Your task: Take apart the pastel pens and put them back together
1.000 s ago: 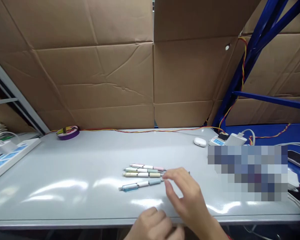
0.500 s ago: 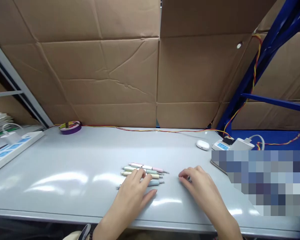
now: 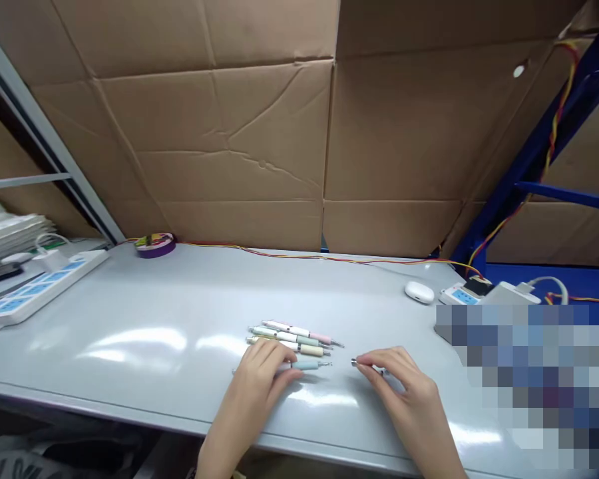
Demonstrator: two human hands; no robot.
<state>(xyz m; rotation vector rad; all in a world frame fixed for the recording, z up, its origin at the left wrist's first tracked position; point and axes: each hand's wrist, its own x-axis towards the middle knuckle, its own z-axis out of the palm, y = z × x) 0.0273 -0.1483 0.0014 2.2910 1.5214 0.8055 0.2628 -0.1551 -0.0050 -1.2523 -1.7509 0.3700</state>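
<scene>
Several pastel pens (image 3: 294, 337) lie side by side on the grey table (image 3: 154, 339). My left hand (image 3: 259, 379) rests on the nearest, light-blue pen (image 3: 307, 365), fingers curled over its barrel. My right hand (image 3: 404, 386) is a little to the right, its fingertips pinched on a small metal pen part (image 3: 355, 362) that points toward the blue pen's tip.
A white power strip (image 3: 40, 286) lies at the left, a purple tape roll (image 3: 154, 245) at the back. A white earbud case (image 3: 419, 292) and a charger with cables (image 3: 479, 293) sit at the right. Cardboard walls stand behind. A blurred patch covers the right side.
My left hand came up from the table edge onto the blue pen. My right hand moved right off the pens and now pinches a small metal part. The view shifted left.
</scene>
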